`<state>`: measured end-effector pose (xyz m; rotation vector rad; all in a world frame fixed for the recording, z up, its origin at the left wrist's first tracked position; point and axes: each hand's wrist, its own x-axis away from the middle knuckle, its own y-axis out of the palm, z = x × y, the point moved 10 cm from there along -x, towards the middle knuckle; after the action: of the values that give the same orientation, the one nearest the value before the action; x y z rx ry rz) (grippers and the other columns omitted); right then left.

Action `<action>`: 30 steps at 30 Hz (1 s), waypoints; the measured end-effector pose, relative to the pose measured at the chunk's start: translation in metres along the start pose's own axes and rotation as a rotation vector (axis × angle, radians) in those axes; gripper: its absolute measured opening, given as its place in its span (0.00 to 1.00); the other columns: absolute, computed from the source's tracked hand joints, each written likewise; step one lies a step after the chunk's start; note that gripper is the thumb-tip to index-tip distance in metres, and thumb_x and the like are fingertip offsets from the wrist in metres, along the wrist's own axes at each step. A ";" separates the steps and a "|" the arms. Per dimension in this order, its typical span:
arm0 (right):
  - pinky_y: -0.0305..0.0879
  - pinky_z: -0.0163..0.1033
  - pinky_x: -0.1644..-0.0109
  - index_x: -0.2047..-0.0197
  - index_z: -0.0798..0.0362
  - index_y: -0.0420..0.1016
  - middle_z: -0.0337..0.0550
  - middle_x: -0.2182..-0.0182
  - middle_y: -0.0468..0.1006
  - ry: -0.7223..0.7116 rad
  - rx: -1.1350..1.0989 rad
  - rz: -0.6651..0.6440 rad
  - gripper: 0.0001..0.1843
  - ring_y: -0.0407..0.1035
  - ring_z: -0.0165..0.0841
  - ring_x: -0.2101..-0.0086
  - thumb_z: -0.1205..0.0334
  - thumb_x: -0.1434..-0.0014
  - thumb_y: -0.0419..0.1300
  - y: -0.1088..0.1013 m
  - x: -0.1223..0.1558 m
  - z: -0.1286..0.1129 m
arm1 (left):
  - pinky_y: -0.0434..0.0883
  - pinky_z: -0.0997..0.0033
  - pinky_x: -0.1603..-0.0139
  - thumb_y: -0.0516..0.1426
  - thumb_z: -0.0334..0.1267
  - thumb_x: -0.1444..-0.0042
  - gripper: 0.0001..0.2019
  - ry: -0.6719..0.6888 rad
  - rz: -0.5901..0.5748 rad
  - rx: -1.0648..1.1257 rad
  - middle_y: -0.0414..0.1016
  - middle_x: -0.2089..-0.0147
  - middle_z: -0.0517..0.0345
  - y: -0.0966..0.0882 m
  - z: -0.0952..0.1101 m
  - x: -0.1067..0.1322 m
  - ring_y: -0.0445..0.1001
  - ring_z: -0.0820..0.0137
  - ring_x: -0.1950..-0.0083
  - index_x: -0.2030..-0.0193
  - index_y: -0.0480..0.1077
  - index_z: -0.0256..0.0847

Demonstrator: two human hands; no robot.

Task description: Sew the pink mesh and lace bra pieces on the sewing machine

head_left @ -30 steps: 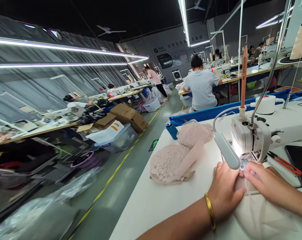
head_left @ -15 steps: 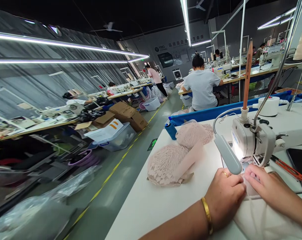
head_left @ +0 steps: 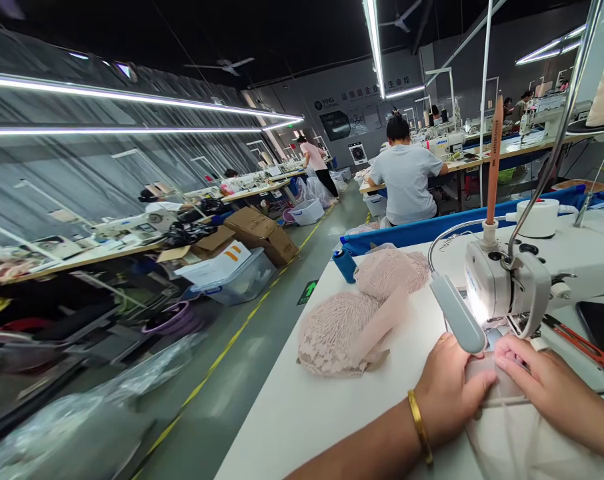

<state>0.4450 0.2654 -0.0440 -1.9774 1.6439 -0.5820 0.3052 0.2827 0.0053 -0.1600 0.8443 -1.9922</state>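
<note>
Head view: a pale fabric (head_left: pixel 512 433) lies on the white tabletop (head_left: pixel 307 413) at its near right corner, in front of the sewing machine (head_left: pixel 497 287). Its long axis runs from the near edge toward the needle, and its narrow end points under the machine's head. The left hand (head_left: pixel 449 393), with a gold bangle (head_left: pixel 421 427) at the wrist, is curled tight, its thumb clamping the cloth's left edge. The right hand (head_left: pixel 542 387) lies spread, fingers flat on the cloth's right side. The narrow end sits between the two hands, and the wide part trails back beneath the wrists. A grey lamp (head_left: pixel 457 313) hangs just above the left knuckles. A pink lace pile (head_left: pixel 347 327) lies toward the left edge, well apart from the hands, and red-handled scissors (head_left: pixel 577 340) lie right of the machine.
</note>
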 end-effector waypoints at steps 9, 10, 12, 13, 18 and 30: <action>0.69 0.47 0.54 0.58 0.43 0.73 0.39 0.60 0.81 -0.079 -0.117 0.007 0.18 0.76 0.42 0.59 0.45 0.24 0.48 0.000 0.002 -0.009 | 0.74 0.68 0.61 0.65 0.31 0.46 0.05 -0.131 0.052 0.255 0.77 0.66 0.61 0.002 -0.010 -0.008 0.71 0.68 0.66 0.68 0.74 0.41; 0.69 0.47 0.54 0.58 0.43 0.73 0.39 0.60 0.81 -0.086 -0.115 0.017 0.18 0.76 0.42 0.59 0.45 0.24 0.47 -0.001 0.003 -0.010 | 0.73 0.69 0.63 0.65 0.31 0.46 0.05 -0.131 0.054 0.265 0.77 0.67 0.61 0.002 -0.010 -0.008 0.70 0.69 0.67 0.68 0.73 0.41; 0.70 0.46 0.55 0.59 0.43 0.72 0.39 0.62 0.80 -0.093 -0.107 0.023 0.19 0.76 0.42 0.60 0.46 0.24 0.47 -0.003 0.004 -0.012 | 0.72 0.70 0.65 0.64 0.30 0.45 0.05 -0.127 0.055 0.273 0.76 0.68 0.62 0.002 -0.008 -0.009 0.69 0.70 0.69 0.69 0.72 0.41; 0.71 0.45 0.56 0.59 0.43 0.72 0.39 0.63 0.81 -0.093 -0.103 0.018 0.19 0.76 0.42 0.61 0.45 0.23 0.47 -0.003 0.005 -0.012 | 0.72 0.70 0.65 0.64 0.30 0.45 0.05 -0.123 0.056 0.271 0.76 0.69 0.62 0.003 -0.007 -0.009 0.69 0.71 0.69 0.69 0.72 0.41; 0.69 0.42 0.64 0.63 0.44 0.67 0.36 0.69 0.78 -0.057 0.032 0.025 0.20 0.74 0.39 0.68 0.45 0.21 0.45 0.002 0.006 -0.004 | 0.70 0.68 0.66 0.64 0.33 0.43 0.07 -0.103 0.065 0.104 0.75 0.66 0.60 0.009 -0.010 -0.007 0.70 0.68 0.67 0.69 0.70 0.42; 0.66 0.40 0.76 0.62 0.44 0.72 0.40 0.70 0.83 -0.090 0.392 0.261 0.13 0.77 0.42 0.75 0.49 0.29 0.52 -0.006 -0.010 0.005 | 0.74 0.60 0.57 0.57 0.29 0.32 0.05 0.317 0.120 -0.422 0.79 0.57 0.54 0.014 0.028 0.002 0.76 0.62 0.57 0.60 0.71 0.43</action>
<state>0.4509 0.2763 -0.0440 -1.4634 1.5602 -0.6464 0.3262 0.2624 0.0177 -0.0311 1.4412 -1.7289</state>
